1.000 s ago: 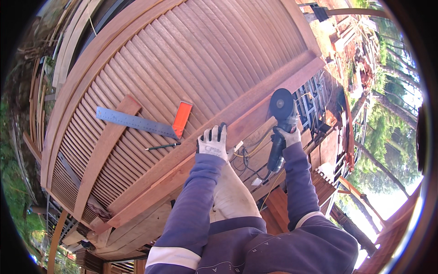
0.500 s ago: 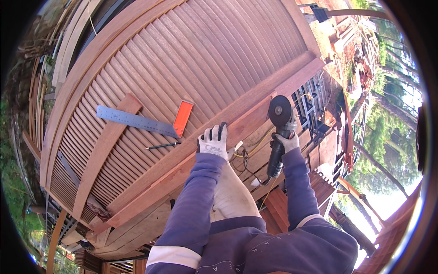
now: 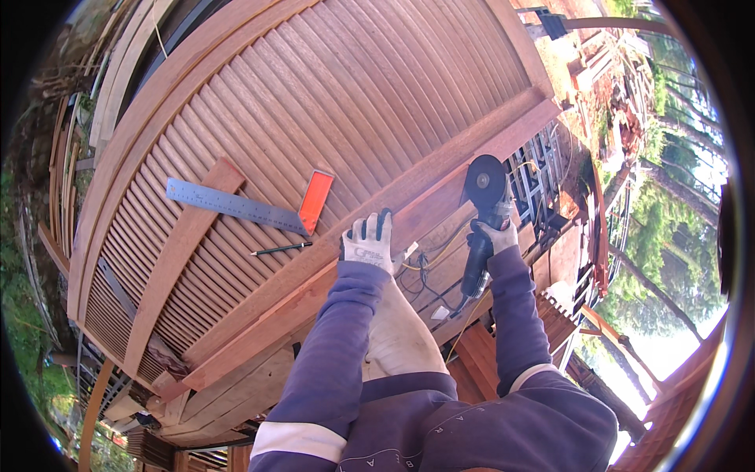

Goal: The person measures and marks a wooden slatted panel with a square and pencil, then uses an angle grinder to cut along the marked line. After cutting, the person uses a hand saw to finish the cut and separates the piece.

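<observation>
My gloved right hand (image 3: 497, 236) is closed round the body of a black angle grinder (image 3: 476, 267). Its dark round disc (image 3: 485, 182) faces up, beside the near edge of a large louvred wooden panel (image 3: 330, 102). My left hand (image 3: 368, 237), in a white and dark glove, lies flat with fingers stretched out on the panel's near frame board. To its left, a try square (image 3: 236, 208) with a steel blade and orange handle rests on the slats and a wooden strip (image 3: 185, 263). A dark pencil (image 3: 281, 248) lies just below the square.
Yellow and dark cords (image 3: 425, 271) hang beside the panel, over a plank surface. Black metal racking (image 3: 535, 177) stands past the grinder. Stacked reddish boards (image 3: 476, 350) sit by my right arm. Long timbers (image 3: 130, 71) lie beyond the panel's far left side.
The grinder has shifted slightly up and right, and its disc has tilted a little. My left hand, the square and the pencil have stayed where they were.
</observation>
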### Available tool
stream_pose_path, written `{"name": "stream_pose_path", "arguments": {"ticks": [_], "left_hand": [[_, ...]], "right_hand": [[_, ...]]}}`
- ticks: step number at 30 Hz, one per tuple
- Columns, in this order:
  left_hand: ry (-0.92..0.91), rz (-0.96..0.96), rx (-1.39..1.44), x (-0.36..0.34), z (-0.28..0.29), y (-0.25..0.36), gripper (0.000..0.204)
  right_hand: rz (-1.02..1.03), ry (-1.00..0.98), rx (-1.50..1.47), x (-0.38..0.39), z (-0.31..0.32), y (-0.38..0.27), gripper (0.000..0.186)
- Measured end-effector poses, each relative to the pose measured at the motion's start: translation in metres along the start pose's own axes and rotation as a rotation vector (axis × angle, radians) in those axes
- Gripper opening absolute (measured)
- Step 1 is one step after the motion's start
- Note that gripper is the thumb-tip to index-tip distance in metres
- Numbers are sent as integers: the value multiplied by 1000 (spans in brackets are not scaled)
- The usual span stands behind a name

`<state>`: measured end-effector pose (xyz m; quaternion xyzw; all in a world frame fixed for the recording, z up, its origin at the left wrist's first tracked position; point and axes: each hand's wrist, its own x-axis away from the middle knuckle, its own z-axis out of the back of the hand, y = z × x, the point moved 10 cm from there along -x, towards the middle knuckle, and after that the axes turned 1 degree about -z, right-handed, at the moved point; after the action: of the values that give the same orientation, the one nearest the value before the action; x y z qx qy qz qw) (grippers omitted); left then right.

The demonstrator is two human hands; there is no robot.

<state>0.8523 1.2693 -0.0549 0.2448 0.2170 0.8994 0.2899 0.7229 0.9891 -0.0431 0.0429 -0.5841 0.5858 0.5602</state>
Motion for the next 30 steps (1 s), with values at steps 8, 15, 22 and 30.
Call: {"name": "stream_pose_path", "arguments": {"ticks": [8, 15, 22, 30], "left_hand": [[14, 3, 20, 0, 4, 0, 95], [-4, 6, -17, 0, 1, -1, 91], [35, 5, 13, 0, 3, 0, 94], [58, -2, 20, 1, 2, 0, 94]], "right_hand": [[21, -20, -18, -4, -7, -12, 43], [-69, -23, -27, 10, -9, -5, 32], [-46, -26, -10, 21, 1, 19, 30], [-98, -16, 26, 47, 1, 35, 33]]}}
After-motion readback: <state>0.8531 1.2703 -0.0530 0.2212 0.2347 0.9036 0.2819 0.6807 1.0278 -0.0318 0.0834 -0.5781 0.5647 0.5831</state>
